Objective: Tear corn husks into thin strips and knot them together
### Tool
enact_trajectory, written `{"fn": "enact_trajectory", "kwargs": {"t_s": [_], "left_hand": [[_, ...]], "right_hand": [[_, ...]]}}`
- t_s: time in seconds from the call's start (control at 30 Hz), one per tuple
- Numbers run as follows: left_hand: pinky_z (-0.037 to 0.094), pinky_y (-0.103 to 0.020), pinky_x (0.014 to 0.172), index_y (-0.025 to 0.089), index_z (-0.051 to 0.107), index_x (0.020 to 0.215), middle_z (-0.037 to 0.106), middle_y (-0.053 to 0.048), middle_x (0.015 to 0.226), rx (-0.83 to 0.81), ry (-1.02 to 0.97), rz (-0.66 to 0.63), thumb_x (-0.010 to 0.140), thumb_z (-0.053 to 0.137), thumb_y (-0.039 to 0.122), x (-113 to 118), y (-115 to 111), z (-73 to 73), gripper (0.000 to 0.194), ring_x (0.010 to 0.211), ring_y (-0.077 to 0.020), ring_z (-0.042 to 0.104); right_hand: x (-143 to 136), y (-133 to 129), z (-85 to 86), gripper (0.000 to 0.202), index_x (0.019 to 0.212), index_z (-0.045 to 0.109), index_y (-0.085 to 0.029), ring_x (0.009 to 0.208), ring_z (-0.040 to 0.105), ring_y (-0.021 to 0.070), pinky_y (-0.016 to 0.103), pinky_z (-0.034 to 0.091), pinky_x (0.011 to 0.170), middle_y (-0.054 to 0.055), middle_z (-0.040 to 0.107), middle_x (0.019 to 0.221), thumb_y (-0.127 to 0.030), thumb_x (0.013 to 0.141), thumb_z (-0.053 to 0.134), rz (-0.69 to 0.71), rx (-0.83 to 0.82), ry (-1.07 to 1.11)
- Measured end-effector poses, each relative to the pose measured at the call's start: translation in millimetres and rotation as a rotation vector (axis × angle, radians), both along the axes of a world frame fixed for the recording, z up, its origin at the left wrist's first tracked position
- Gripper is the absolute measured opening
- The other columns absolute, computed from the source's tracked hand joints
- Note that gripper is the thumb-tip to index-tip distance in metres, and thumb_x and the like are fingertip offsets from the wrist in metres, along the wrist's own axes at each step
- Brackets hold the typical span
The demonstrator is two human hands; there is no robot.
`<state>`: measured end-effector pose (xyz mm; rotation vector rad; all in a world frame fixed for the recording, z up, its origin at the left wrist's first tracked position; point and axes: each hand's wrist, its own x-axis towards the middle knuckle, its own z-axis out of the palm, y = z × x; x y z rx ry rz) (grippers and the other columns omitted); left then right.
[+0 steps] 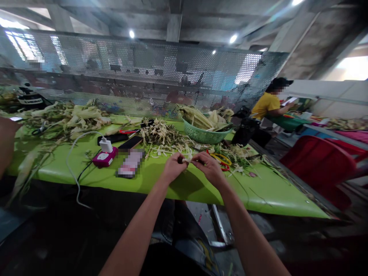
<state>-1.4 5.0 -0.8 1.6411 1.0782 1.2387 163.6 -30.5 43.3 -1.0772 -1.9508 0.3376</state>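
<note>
Both hands meet over the front part of the green table (155, 178). My left hand (174, 167) is closed on one end of a small pale plant piece (187, 160). Its other end is pinched by my right hand (207, 165). Pale curled strips (161, 150) lie just behind my fingers, and beyond them is a heap of small pale pieces with stems (161, 132). A green basket (207, 135) of corn husks stands behind my right hand. Yellow- and red-handled tools (222, 159) lie right of it.
A phone with a lit screen (130, 163), a dark phone (130, 143) and a magenta power socket (104, 157) with a white cable are on the left. Husks (83, 115) pile up farther back. A person in yellow (266, 105) sits at the right, near a red chair (319, 161).
</note>
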Motion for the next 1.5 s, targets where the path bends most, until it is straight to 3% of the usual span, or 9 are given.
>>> {"fn": "enact_trajectory", "kwargs": {"t_s": [0.27,0.5,0.67,0.87,1.17,1.23,1.33,1.43,1.5], "left_hand": [[0.031,-0.021,0.054,0.018,0.053,0.074,0.048,0.006,0.061,0.029,0.050,-0.038,0.067,0.060,0.020,-1.2,-5.2,4.1,0.010,0.056,-0.0088,0.042],[0.032,-0.022,0.057,0.017,0.056,0.076,0.052,0.004,0.064,0.135,0.184,-0.077,0.071,0.060,0.023,-5.5,-7.4,4.6,0.009,0.058,-0.0096,0.044],[0.034,-0.023,0.060,0.017,0.057,0.075,0.056,0.001,0.067,0.187,0.227,-0.058,0.072,0.061,0.025,-6.1,-7.8,7.0,0.010,0.060,-0.0111,0.046],[0.035,-0.022,0.056,0.017,0.058,0.075,0.058,0.001,0.063,0.058,0.135,-0.049,0.071,0.063,0.025,-4.2,-4.4,1.3,0.010,0.058,-0.0111,0.049],[0.037,-0.022,0.057,0.015,0.059,0.064,0.055,0.001,0.058,0.122,0.155,-0.089,0.066,0.069,0.026,-5.1,0.1,-4.2,0.015,0.058,-0.0107,0.049],[0.039,-0.022,0.057,0.015,0.059,0.065,0.057,0.001,0.059,0.073,0.074,-0.141,0.065,0.071,0.028,-4.2,0.3,-3.6,0.018,0.058,-0.0106,0.050],[0.043,-0.023,0.057,0.014,0.057,0.064,0.060,-0.002,0.059,-0.101,-0.201,-0.207,0.065,0.074,0.038,-3.7,0.1,0.8,0.030,0.056,-0.0110,0.054],[0.047,-0.027,0.061,0.015,0.054,0.066,0.063,-0.003,0.059,-0.277,-0.483,-0.110,0.061,0.077,0.045,-6.3,-0.6,8.8,0.038,0.055,-0.0124,0.058],[0.049,-0.029,0.067,0.015,0.054,0.069,0.065,-0.003,0.063,-0.323,-0.644,-0.032,0.059,0.079,0.045,-9.0,-0.9,12.9,0.040,0.058,-0.0134,0.061]], "right_hand": [[1.0,-4.1,17.0,0.014,0.085,0.068,-0.021,0.081,0.059,0.0193,0.030,0.045,0.075,0.005,0.062,0.087,-0.029,0.087,0.057,0.026,0.026,-0.214],[-4.7,-8.6,17.0,0.013,0.086,0.068,-0.024,0.079,0.060,0.0176,0.028,0.043,0.070,0.004,0.062,0.090,-0.027,0.089,0.055,-0.078,0.085,-0.372],[-12.2,-5.3,10.8,0.011,0.080,0.066,-0.022,0.077,0.060,0.0186,0.029,0.043,0.068,0.004,0.062,0.083,-0.027,0.086,0.059,-0.134,0.110,-0.300],[-11.4,-7.0,8.3,0.012,0.093,0.063,-0.021,0.071,0.061,0.0176,0.030,0.048,0.069,0.005,0.066,0.088,-0.022,0.081,0.060,-0.140,0.075,-0.110],[-27.4,-13.1,-2.3,0.013,0.086,0.066,-0.024,0.082,0.063,0.0227,0.034,0.047,0.073,0.005,0.069,0.087,-0.017,0.082,0.055,-0.189,0.136,-0.162],[-28.3,-13.9,-2.3,0.012,0.087,0.066,-0.024,0.081,0.063,0.0218,0.033,0.047,0.074,0.004,0.069,0.087,-0.018,0.082,0.057,-0.143,0.105,-0.116],[-29.8,-15.5,-3.0,0.017,0.098,0.065,-0.023,0.077,0.062,0.0188,0.032,0.048,0.075,0.004,0.068,0.094,-0.020,0.082,0.059,-0.133,0.094,0.022],[-37.8,-16.3,-8.4,0.024,0.106,0.063,-0.022,0.072,0.060,0.0162,0.032,0.048,0.075,0.006,0.066,0.101,-0.022,0.082,0.060,-0.246,0.160,0.192],[-47.2,-14.9,-14.2,0.018,0.100,0.064,-0.021,0.072,0.059,0.0162,0.031,0.048,0.071,0.005,0.065,0.096,-0.023,0.082,0.060,-0.249,0.166,0.259]]}}
